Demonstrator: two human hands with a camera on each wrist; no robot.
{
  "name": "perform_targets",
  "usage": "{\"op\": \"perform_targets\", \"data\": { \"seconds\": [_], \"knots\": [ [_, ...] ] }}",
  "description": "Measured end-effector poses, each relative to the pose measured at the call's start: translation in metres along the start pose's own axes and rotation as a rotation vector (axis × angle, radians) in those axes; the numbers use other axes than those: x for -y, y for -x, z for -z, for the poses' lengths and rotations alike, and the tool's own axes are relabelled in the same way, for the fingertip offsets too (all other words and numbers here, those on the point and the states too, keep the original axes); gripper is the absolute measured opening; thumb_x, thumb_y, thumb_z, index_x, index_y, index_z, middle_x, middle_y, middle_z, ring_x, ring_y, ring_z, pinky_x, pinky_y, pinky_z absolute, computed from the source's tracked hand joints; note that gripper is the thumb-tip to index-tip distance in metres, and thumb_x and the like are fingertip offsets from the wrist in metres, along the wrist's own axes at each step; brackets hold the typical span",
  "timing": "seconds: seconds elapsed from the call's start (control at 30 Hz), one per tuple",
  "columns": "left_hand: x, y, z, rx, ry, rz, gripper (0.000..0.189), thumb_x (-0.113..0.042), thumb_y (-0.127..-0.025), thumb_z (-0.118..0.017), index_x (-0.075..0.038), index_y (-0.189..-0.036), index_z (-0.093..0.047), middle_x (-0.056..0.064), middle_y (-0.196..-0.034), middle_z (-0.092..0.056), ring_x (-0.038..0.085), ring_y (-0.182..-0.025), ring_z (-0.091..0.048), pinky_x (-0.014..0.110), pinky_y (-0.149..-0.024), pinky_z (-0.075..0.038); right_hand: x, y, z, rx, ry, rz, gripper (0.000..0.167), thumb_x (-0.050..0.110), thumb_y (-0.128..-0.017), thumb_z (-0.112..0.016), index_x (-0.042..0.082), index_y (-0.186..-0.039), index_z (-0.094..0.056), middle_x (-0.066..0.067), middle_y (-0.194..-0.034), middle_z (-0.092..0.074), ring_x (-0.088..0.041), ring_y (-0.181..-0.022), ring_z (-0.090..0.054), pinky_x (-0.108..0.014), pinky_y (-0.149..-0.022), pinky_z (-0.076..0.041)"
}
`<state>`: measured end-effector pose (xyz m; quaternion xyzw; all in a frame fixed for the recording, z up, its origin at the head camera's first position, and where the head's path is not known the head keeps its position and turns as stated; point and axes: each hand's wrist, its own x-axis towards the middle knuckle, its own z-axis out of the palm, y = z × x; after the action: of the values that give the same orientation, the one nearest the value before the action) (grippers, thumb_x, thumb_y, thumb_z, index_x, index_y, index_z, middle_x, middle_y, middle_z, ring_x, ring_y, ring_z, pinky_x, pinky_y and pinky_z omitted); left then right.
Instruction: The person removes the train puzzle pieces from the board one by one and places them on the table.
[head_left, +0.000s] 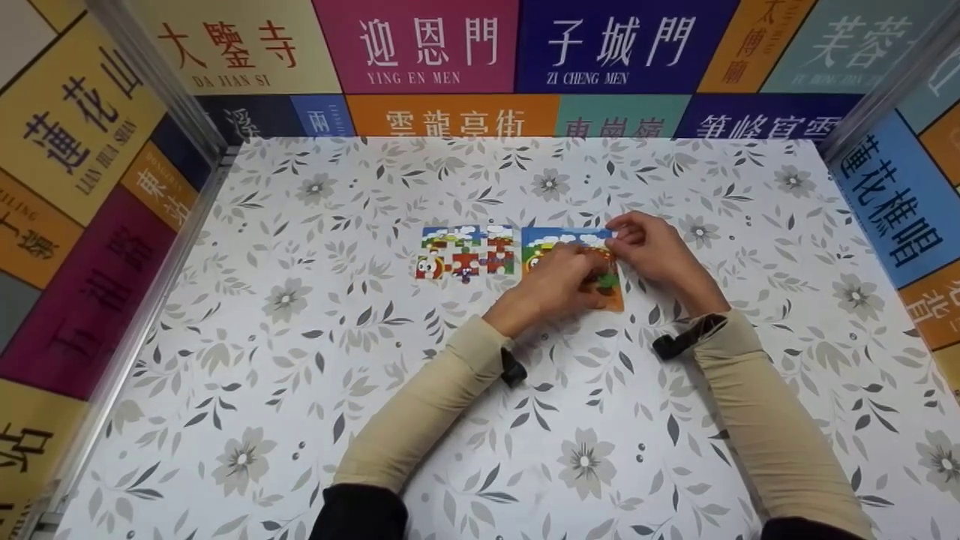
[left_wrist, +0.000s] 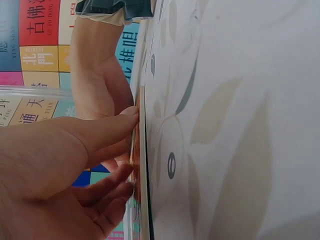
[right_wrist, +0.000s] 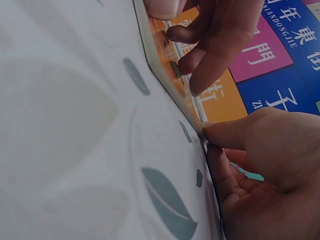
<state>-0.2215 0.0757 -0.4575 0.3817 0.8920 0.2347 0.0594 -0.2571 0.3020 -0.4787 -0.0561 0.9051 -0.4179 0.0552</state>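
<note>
A thin, brightly printed jigsaw puzzle board (head_left: 611, 300) lies on the patterned tabletop, partly covered by my hands. My left hand (head_left: 559, 281) reaches across it, thumb and bent fingertips touching its printed face. At the board's far right corner, my right hand (head_left: 649, 244) pinches the edge between thumb and forefinger; the right wrist view shows this right hand (right_wrist: 265, 155) at the corner, with the left hand (right_wrist: 220, 40) over the face. Just left of the board lie jigsaw pieces (head_left: 465, 262), loosely grouped with gaps between some of them.
A white tabletop (head_left: 360, 420) with grey flowers and leaves spreads around the puzzle. Colourful panels with Chinese lettering (head_left: 427, 45) stand along the back and both sides. Each forearm wears a beige sleeve (head_left: 427, 405) with a dark wrist device (head_left: 514, 369).
</note>
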Motion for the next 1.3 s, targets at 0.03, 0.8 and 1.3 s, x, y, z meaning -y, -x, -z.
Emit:
{"op": "perform_targets", "data": {
  "seconds": [0.03,0.8,1.3],
  "knots": [
    [0.0002,0.0000,0.0001,0.002,0.010,0.011,0.035,-0.037,-0.096,-0.085,-0.015,-0.122,-0.077,0.002,-0.110,-0.074,0.019,-0.108,-0.062,0.036,-0.101,-0.049,0.0002,0.0000,-0.0001,0.000,-0.001,0.000,0.035,0.021,-0.105,-0.072,0.005,-0.136,-0.068,-0.020,-0.120,-0.074,-0.012,-0.100,-0.069,-0.014,-0.085,-0.051],
    [-0.0029,-0.0001,-0.0010,0.034,0.052,0.090,0.056,-0.033,-0.097,-0.083,-0.015,-0.146,-0.064,0.002,-0.136,-0.070,0.021,-0.125,-0.061,0.033,-0.114,-0.044,0.0006,0.0011,-0.0008,-0.005,-0.003,0.005,0.033,0.021,-0.106,-0.071,0.004,-0.135,-0.068,-0.017,-0.115,-0.074,-0.003,-0.092,-0.066,-0.015,-0.081,-0.050],
    [-0.0019,0.0016,0.0001,0.031,-0.101,0.044,0.058,-0.044,-0.097,-0.081,-0.023,-0.149,-0.066,0.001,-0.149,-0.067,0.022,-0.128,-0.060,0.038,-0.110,-0.047,0.0018,0.0003,-0.0001,0.000,-0.001,-0.028,0.035,0.024,-0.106,-0.072,0.007,-0.136,-0.068,-0.017,-0.119,-0.073,-0.016,-0.102,-0.068,-0.017,-0.085,-0.050]
  ]
}}
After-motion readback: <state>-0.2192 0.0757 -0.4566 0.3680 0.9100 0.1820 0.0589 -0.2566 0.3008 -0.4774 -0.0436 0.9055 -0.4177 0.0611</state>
